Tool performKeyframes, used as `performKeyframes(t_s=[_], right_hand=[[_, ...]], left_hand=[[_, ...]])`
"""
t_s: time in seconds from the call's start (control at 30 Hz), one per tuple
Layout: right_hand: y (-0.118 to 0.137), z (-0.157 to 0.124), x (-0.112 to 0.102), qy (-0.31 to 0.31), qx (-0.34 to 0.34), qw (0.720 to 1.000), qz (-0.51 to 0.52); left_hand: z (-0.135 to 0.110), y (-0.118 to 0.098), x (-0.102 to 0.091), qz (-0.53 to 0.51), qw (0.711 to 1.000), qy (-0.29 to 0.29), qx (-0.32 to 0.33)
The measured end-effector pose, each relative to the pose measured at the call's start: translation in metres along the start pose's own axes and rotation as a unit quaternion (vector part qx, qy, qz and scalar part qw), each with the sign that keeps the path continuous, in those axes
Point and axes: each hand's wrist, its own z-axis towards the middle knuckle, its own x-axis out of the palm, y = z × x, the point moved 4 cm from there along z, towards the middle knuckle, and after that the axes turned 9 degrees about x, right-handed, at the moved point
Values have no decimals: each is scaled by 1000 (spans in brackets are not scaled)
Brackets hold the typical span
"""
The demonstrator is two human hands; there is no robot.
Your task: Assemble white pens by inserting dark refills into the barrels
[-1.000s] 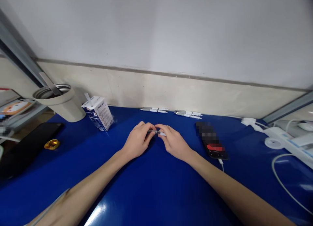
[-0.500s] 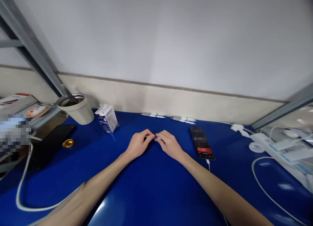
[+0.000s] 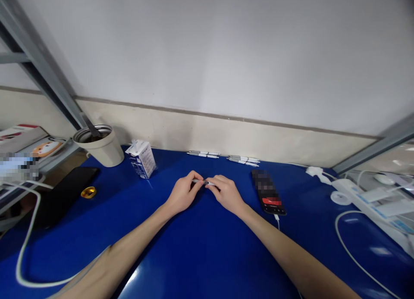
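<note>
On blue tabletop (image 3: 200, 256), ctr | L hand (image 3: 184, 192) & R hand (image 3: 226, 194) both pinching pen (image 3: 203, 182) w/ fingertips | spare pens (image 3: 203, 154) by wall | phone (image 3: 268, 192) just R of R hand

The pen (image 3: 203, 182) at the centre of the frame is silver-grey and white. The desk (image 3: 200, 264) is a glossy deep blue with white glare at the bottom edge. Along its far edge, the pens (image 3: 203, 154) are banded in the same white and grey. At the left, the carton (image 3: 141, 160) is white with blue print, the cup (image 3: 98, 147) is cream with a silver rim, the tablet (image 3: 64, 200) is black, and the ring (image 3: 88, 192) is gold. At the right, the phone (image 3: 271, 204) is black with a red patch, and the power strip (image 3: 362, 200) is white with blue labels. The wall (image 3: 207, 53) is pale grey above a cream band (image 3: 226, 141), with a darker grey line between them.
</note>
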Motion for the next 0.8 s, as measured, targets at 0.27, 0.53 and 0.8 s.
performKeyframes(t_s=[0.27,0.53,0.8], right_hand=[[3,-3,2,18,-13,998,-52],[3,-4,5,19,-21,998,-52],[2,-4,2,33,18,998,-41]], left_hand=[[-1,4,-1,-2,996,-42,-80],[-1,2,3,23,996,-21,-86],[0,-1,3,0,1000,-13,20]])
